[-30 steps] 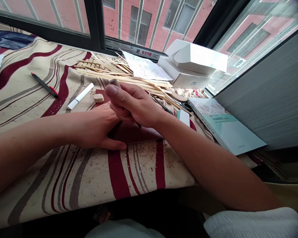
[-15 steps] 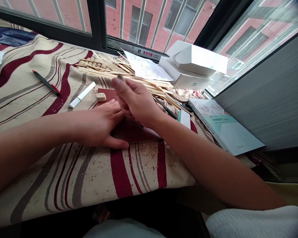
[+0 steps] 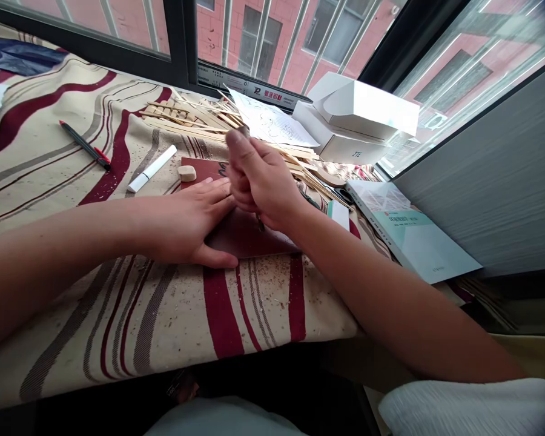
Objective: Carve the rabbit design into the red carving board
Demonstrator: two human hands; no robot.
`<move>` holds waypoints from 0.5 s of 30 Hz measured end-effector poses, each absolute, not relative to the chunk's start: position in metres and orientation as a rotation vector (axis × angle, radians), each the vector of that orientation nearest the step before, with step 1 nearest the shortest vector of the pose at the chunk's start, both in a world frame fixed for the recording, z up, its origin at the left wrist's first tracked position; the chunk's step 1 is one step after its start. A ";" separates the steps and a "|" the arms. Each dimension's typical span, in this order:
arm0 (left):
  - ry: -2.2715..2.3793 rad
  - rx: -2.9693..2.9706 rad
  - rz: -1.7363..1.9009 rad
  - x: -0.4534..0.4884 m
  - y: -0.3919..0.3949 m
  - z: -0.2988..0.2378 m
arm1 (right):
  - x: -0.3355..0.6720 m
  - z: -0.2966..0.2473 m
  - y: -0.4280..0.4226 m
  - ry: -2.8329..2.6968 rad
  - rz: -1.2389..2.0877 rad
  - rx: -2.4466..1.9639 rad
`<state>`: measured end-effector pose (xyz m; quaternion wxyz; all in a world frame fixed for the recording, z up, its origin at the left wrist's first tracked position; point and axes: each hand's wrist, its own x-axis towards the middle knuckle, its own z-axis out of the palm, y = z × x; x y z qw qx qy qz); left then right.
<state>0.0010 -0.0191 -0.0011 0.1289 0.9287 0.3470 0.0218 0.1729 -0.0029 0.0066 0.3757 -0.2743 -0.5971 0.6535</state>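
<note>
The left hand was spread flat near the middle of the frame, with its thumb stuck out toward the near edge of the flat, dark red board. It pressed on the board's left side, and I could not see under the palm. The right hand was curled in a tight fist around a thin, dark, stick-shaped tool. A bit of the tool poked out above the thumb, and its low end pointed down at the board. The fist hid the rest.

The board lay in the middle of the frame on a cream cloth with dark red and grey stripes. Little brown crumbs were sprinkled on the cloth just below the board. A small, pale, rounded block sat at the board's upper left corner. Left of that lay a white marker with its cap on, and farther left, a black and red pen.
</note>
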 end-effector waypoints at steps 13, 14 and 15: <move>0.980 2.719 0.103 0.001 -0.018 -0.005 | 0.169 0.004 -0.009 -1.486 1.438 -0.700; 0.935 2.722 0.108 0.000 -0.018 -0.005 | 0.172 0.005 -0.010 -1.557 1.506 -0.634; 0.902 2.723 0.105 -0.001 -0.017 -0.004 | 0.176 0.006 -0.010 -1.620 1.585 -0.547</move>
